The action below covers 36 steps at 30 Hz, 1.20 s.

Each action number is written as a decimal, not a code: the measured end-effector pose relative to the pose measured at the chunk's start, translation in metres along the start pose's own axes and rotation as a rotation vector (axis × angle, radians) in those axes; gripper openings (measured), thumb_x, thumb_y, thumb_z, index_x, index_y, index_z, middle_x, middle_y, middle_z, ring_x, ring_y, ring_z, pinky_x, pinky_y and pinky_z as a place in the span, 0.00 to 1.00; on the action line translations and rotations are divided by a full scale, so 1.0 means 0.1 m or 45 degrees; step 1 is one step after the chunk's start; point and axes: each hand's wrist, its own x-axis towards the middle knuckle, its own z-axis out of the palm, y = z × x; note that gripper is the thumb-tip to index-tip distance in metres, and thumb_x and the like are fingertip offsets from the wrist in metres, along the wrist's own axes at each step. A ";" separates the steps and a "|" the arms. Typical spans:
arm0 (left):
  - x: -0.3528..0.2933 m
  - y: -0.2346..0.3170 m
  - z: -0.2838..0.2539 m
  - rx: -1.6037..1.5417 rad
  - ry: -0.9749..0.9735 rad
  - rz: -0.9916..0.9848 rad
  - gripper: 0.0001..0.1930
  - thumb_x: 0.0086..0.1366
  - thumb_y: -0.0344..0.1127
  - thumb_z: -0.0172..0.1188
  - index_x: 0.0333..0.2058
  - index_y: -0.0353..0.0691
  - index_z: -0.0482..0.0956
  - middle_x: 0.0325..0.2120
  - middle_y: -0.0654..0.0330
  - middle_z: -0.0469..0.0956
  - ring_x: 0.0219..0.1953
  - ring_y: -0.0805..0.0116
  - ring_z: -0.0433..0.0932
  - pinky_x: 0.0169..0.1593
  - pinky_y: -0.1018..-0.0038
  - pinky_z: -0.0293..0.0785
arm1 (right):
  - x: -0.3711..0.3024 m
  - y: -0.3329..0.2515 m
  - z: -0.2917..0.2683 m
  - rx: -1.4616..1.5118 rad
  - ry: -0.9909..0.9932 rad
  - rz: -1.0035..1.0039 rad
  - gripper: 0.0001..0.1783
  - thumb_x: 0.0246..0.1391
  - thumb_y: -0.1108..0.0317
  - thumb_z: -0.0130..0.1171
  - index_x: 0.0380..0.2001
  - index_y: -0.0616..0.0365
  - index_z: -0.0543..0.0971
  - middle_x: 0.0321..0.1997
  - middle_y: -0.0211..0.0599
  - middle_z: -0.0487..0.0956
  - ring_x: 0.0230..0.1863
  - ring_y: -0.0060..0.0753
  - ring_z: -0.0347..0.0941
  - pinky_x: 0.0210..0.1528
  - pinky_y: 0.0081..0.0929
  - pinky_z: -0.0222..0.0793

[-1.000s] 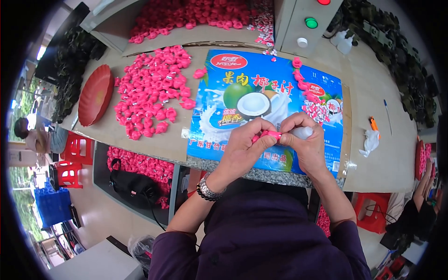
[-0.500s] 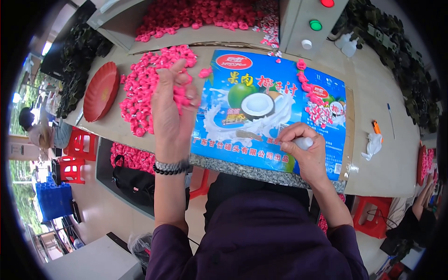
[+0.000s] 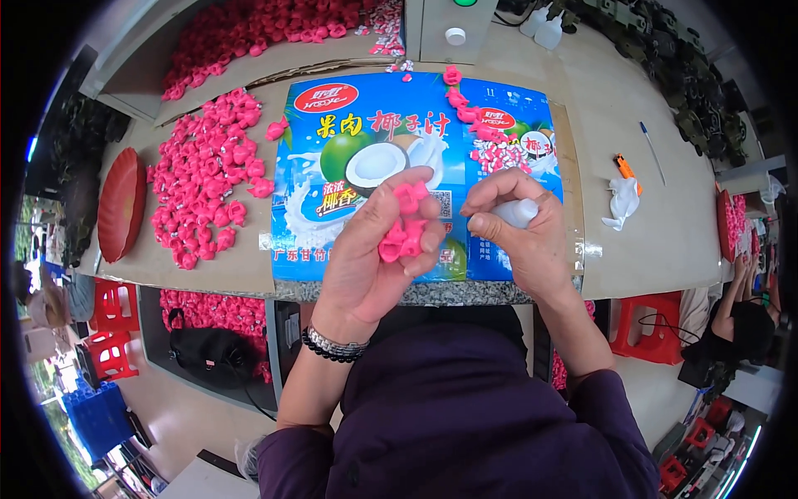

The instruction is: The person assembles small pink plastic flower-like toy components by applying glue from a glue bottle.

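Observation:
My left hand (image 3: 362, 262) is palm up with its fingers curled round a few small pink plastic pieces (image 3: 404, 239). To its right, my right hand (image 3: 536, 245) is closed round a small white squeeze bottle (image 3: 517, 214); most of the bottle is hidden in the palm. Both hands are over a flat blue printed cardboard sheet (image 3: 303, 212) at the front of the bench. On the sheet's right part lies a small heap of pink and white bits (image 3: 499, 155). A row of pink pieces (image 3: 457, 97) runs down to it.
A large pile of pink pieces (image 3: 204, 170) covers the bench left of the sheet, beside a red scalloped plate (image 3: 122, 204). More fill a shelf (image 3: 258, 33) at the back. An orange cutter (image 3: 623, 165), a crumpled white scrap (image 3: 623, 202) and a pen (image 3: 652, 152) lie right.
My left hand has come from over the pink pile back toward my right hand, now with pink pieces in it. The view has shifted right. My right hand keeps hold of the bottle.

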 end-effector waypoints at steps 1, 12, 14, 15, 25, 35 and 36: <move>-0.01 -0.02 -0.02 0.003 -0.003 -0.005 0.21 0.68 0.42 0.53 0.55 0.37 0.69 0.34 0.59 0.76 0.32 0.68 0.73 0.26 0.79 0.66 | 0.00 -0.03 0.00 0.000 0.006 -0.003 0.10 0.47 0.78 0.66 0.32 0.60 0.76 0.34 0.33 0.77 0.37 0.22 0.73 0.42 0.21 0.70; -0.04 -0.06 0.13 0.330 0.212 0.084 0.23 0.66 0.44 0.58 0.56 0.42 0.70 0.30 0.65 0.74 0.27 0.76 0.71 0.21 0.84 0.61 | 0.09 -0.13 -0.02 0.137 -0.101 -0.037 0.21 0.45 0.86 0.53 0.43 0.57 0.66 0.43 0.32 0.68 0.42 0.24 0.70 0.47 0.22 0.69; -0.04 -0.08 0.04 0.348 0.191 0.128 0.21 0.67 0.44 0.57 0.54 0.43 0.70 0.31 0.65 0.74 0.27 0.76 0.71 0.21 0.84 0.61 | 0.07 -0.15 -0.04 -0.005 -0.080 -0.072 0.21 0.45 0.86 0.51 0.44 0.57 0.65 0.44 0.33 0.67 0.43 0.25 0.71 0.47 0.23 0.69; -0.04 -0.10 -0.01 0.366 0.169 0.168 0.18 0.67 0.45 0.56 0.52 0.44 0.71 0.31 0.65 0.74 0.27 0.76 0.71 0.21 0.84 0.61 | 0.07 -0.15 -0.05 -0.147 -0.054 -0.106 0.22 0.45 0.87 0.50 0.44 0.57 0.64 0.44 0.34 0.67 0.43 0.27 0.71 0.47 0.24 0.69; -0.04 -0.07 -0.14 0.326 0.090 0.120 0.14 0.68 0.45 0.55 0.46 0.46 0.68 0.33 0.62 0.75 0.25 0.74 0.71 0.19 0.85 0.57 | 0.03 -0.29 -0.16 -0.395 0.070 -0.212 0.19 0.45 0.83 0.63 0.44 0.67 0.73 0.46 0.43 0.75 0.45 0.33 0.77 0.48 0.27 0.74; -0.07 -0.08 -0.22 0.464 0.091 0.179 0.19 0.69 0.52 0.49 0.44 0.41 0.68 0.28 0.64 0.71 0.24 0.76 0.70 0.19 0.85 0.55 | 0.11 -0.28 -0.20 -0.680 -0.043 -0.691 0.14 0.38 0.84 0.65 0.33 0.65 0.80 0.37 0.43 0.82 0.41 0.36 0.79 0.43 0.27 0.75; -0.08 -0.08 -0.21 0.512 0.116 0.197 0.21 0.70 0.54 0.47 0.43 0.39 0.68 0.28 0.65 0.69 0.24 0.76 0.70 0.19 0.85 0.55 | 0.11 -0.29 -0.20 -0.781 -0.108 -0.738 0.15 0.38 0.83 0.67 0.34 0.66 0.79 0.38 0.48 0.81 0.42 0.40 0.79 0.45 0.29 0.76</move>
